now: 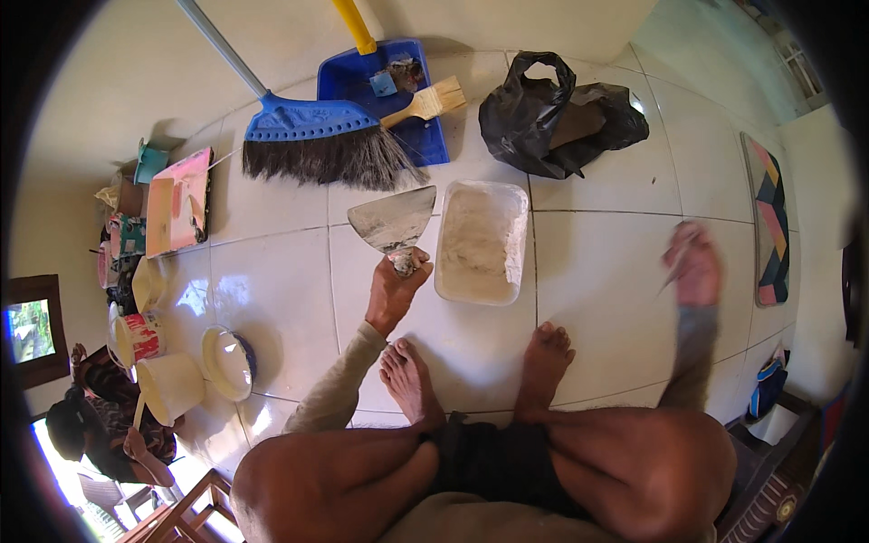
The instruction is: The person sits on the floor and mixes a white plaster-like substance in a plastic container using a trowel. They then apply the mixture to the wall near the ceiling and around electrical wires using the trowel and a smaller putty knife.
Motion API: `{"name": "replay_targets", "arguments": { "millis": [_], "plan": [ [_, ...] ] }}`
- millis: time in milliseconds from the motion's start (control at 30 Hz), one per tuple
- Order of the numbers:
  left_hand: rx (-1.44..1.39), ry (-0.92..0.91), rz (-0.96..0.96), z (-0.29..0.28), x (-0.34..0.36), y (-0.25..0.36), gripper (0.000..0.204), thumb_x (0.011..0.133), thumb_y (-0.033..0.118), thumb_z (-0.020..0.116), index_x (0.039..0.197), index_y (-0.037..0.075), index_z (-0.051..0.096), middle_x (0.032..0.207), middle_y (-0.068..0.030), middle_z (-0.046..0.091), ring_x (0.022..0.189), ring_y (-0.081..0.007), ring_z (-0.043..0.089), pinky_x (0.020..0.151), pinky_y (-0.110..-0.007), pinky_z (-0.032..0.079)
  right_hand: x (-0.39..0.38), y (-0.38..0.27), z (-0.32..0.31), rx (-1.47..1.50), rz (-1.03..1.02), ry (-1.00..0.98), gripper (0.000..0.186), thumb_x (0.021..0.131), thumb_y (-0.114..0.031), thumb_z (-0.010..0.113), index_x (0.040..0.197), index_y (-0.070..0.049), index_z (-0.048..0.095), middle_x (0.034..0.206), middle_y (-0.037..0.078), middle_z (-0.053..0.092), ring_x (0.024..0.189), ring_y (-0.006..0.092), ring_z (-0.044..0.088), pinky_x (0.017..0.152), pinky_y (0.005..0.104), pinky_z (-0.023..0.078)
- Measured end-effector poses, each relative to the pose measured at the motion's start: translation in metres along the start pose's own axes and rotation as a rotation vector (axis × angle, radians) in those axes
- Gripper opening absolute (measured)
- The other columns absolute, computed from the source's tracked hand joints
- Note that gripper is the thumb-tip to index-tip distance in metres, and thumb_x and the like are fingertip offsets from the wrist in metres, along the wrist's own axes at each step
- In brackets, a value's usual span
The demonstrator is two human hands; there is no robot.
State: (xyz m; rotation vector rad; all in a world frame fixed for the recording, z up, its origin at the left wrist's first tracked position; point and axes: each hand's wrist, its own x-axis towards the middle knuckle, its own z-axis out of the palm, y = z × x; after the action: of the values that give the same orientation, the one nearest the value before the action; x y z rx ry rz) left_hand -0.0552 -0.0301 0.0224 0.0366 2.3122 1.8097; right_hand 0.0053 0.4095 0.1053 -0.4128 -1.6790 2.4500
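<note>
Gripping a scraper [392, 220], left fingers [420, 260] over white tiles [597, 271], cream wall [516, 23] beyond; right fingers [690, 233] blurred, hold unclear

Floor [606, 262]: glossy white tiles, thin dark joints. Wall [507, 23]: cream, meeting the floor at the far side. Window [29, 328] at left: dark frame, greenery beyond. Daylight glints on left-hand tiles. Dark wooden furniture [774, 498] at lower right.

We see a blue broom head [312, 121], a blue dustpan [346, 83] and a black bag [527, 119]. Our scraper [394, 217] shows mottled grey; the mat [771, 226] has pink, yellow and dark geometric shapes.
</note>
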Motion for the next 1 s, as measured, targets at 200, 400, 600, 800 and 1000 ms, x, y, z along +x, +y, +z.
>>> {"name": "replay_targets", "arguments": {
  "millis": [200, 400, 600, 800, 1000],
  "plan": [
    [-0.179, 0.04, -0.233, 0.013, -0.002, -0.003, 0.011, 0.083, 0.007, 0.067, 0.091, 0.001, 0.062, 0.081, 0.0033, 0.057, 0.072, -0.0059, 0.048, 0.066, -0.023, 0.041, -0.067, 0.133, 0.069, -0.213, 0.609, -0.217, 0.024, 0.09, -0.023, 0.057, 0.096, -0.001, 0.062, 0.072, 0.004, 0.055, 0.056, 0.0092, 0.05, 0.047, 0.0236, 0.04],
    [-0.258, 0.096, -0.268, 0.038, -0.033, 0.01, 0.007, 0.083, 0.004, 0.065, 0.088, 0.001, 0.061, 0.091, 0.0002, 0.061, 0.082, -0.0081, 0.051, 0.076, -0.024, 0.043, -0.079, 0.137, 0.121, -0.122, 0.711, -0.108, 0.029, 0.089, -0.024, 0.064, 0.104, 0.0, 0.056, 0.092, 0.016, 0.068, 0.055, 0.0122, 0.056, 0.047, 0.0241, 0.045],
    [-0.478, -0.198, -0.308, 0.052, -0.072, 0.017, 0.014, 0.082, 0.001, 0.064, 0.096, 0.002, 0.065, 0.1, -0.003, 0.066, 0.072, -0.0068, 0.051, 0.063, -0.023, 0.042, -0.078, 0.14, 0.069, 0.032, 0.603, 0.143, 0.027, 0.089, -0.021, 0.064, 0.104, 0.0, 0.054, 0.099, 0.02, 0.067, 0.053, 0.016, 0.061, 0.035, 0.0254, 0.041],
    [-0.389, -0.096, -0.117, 0.053, -0.05, 0.012, 0.021, 0.08, 0.001, 0.065, 0.101, 0.003, 0.066, 0.101, -0.0049, 0.066, 0.078, -0.0077, 0.054, 0.065, -0.022, 0.043, -0.069, 0.127, 0.068, -0.122, 0.444, 0.199, 0.028, 0.089, -0.017, 0.064, 0.104, 0.003, 0.053, 0.095, 0.016, 0.065, 0.061, 0.0152, 0.061, 0.05, 0.0238, 0.049],
    [-0.001, 0.003, 0.064, 0.024, 0.037, 0.014, 0.032, 0.082, 0.016, 0.07, 0.11, 0.002, 0.065, 0.089, 0.0004, 0.06, 0.071, -0.0062, 0.049, 0.06, -0.021, 0.04, -0.072, 0.159, 0.065, -0.144, 0.395, 0.213, 0.026, 0.086, -0.016, 0.069, 0.096, 0.004, 0.056, 0.086, 0.013, 0.065, 0.061, 0.0146, 0.06, 0.053, 0.024, 0.049]
  ]
}}
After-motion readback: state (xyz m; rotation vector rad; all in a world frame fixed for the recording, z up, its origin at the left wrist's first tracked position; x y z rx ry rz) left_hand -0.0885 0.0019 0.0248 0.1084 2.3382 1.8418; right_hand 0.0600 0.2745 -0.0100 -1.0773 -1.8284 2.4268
